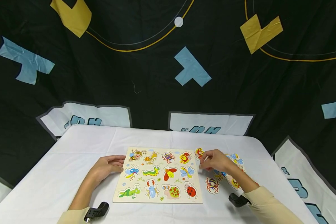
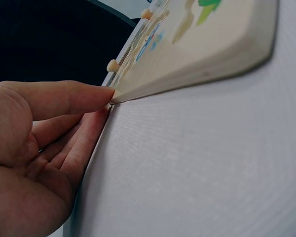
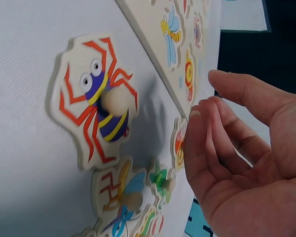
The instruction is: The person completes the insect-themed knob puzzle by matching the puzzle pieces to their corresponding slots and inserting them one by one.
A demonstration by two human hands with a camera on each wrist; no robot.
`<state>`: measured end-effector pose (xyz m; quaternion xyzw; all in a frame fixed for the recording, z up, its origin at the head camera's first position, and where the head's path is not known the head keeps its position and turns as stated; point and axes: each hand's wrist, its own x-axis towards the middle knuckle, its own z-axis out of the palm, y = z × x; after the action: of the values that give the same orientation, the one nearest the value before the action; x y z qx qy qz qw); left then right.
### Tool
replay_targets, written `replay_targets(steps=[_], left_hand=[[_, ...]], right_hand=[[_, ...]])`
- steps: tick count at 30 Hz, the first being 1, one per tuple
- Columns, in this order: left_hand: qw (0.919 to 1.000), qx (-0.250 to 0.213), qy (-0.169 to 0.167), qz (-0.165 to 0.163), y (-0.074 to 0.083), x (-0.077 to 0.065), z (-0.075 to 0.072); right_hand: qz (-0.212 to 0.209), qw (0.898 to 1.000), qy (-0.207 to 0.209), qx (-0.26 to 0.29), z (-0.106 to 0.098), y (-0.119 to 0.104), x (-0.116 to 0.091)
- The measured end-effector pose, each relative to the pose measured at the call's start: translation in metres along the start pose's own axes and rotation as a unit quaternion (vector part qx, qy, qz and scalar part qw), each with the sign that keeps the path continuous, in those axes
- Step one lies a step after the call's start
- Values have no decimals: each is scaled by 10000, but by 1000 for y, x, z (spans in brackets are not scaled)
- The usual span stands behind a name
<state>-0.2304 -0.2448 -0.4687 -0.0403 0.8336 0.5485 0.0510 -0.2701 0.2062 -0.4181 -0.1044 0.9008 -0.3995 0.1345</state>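
Observation:
A pale wooden insect puzzle board (image 1: pixel 123 200) lies flat on the table. At its left edge, my left hand (image 1: pixel 106 168) touches the rim; the left wrist view shows the thumb (image 2: pixel 91 98) right at the board's edge. My right hand (image 1: pixel 217 160) hovers just beyond the right edge, fingers loosely bent and nothing between thumb and fingertips. Below it lies a purple spider piece (image 1: pixel 212 185) with a wooden knob (image 3: pixel 116 101). A red and yellow piece (image 1: pixel 199 153) sits near the board's upper right corner, partly behind the right hand.
More knobbed insect pieces cluster right of the board, including a blue-winged one (image 1: pixel 236 158) and a green one (image 3: pixel 162 181); the right forearm hides some. White cloth covers the table (image 1: pixel 58 174). Behind it hangs a black cloth (image 1: pixel 145 90) with blue and yellow shapes.

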Motion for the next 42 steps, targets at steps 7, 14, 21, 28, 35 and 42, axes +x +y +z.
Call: replay_targets(steps=[7, 14, 21, 28, 35, 42], left_hand=[[10000, 25, 22, -25, -1, -1, 0], [10000, 34, 31, -30, -1, 0, 0], [10000, -14, -7, 3, 0, 0, 0], [10000, -76, -7, -5, 0, -1, 1], [10000, -59, 20, -27, -1, -1, 1], [10000, -20, 22, 23, -1, 0, 1]], right_hand=[[-67, 9991, -383, -144, -7, 9, -6], [-114, 9971, -737, -160, -12, 16, -12], [-260, 9926, -1184, -45, -15, 26, -20], [-55, 9907, -1355, -103, -16, 32, -23], [-83, 9892, -1453, -162, -17, 35, -28], [-42, 9882, -1529, -29, -15, 37, -30]])
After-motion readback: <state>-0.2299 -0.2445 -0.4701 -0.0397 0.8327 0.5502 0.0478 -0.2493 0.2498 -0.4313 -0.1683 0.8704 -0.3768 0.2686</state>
